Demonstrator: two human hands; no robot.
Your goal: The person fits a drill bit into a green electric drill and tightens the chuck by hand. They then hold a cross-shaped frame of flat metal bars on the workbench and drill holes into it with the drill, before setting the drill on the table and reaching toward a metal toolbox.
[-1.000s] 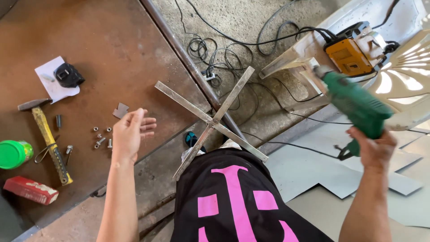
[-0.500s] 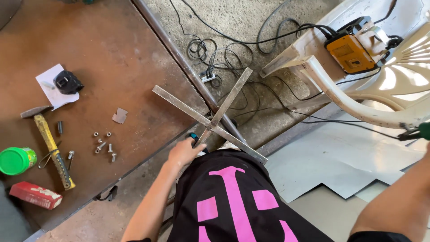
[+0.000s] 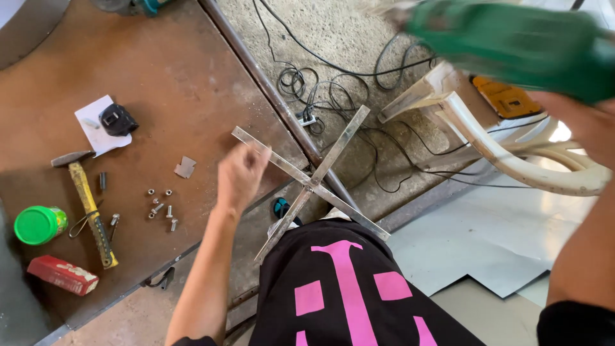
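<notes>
My right hand (image 3: pixel 586 125) grips a green power drill (image 3: pixel 512 45), raised high at the upper right and blurred by motion. My left hand (image 3: pixel 240 176) hovers with fingers curled loosely, holding nothing, just left of a metal cross (image 3: pixel 312 182) made of two flat bars joined at the middle. The cross rests at the edge of the rusty brown metal table (image 3: pixel 147 77) and leans toward my lap. Several small bolts and nuts (image 3: pixel 160 208) lie on the table left of my hand.
On the table lie a yellow-handled hammer (image 3: pixel 90 208), a green round container (image 3: pixel 38 224), a red box (image 3: pixel 62 274), a black tape measure (image 3: pixel 117 120) on white paper and a small metal plate (image 3: pixel 185 167). Tangled black cables (image 3: pixel 333 83), a cream plastic chair (image 3: pixel 506 154), grey metal sheets (image 3: pixel 487 243).
My left hand dropped toward the centre of the cross, then rose to its left bar. The green drill swung out of view and came back high at the upper right.
</notes>
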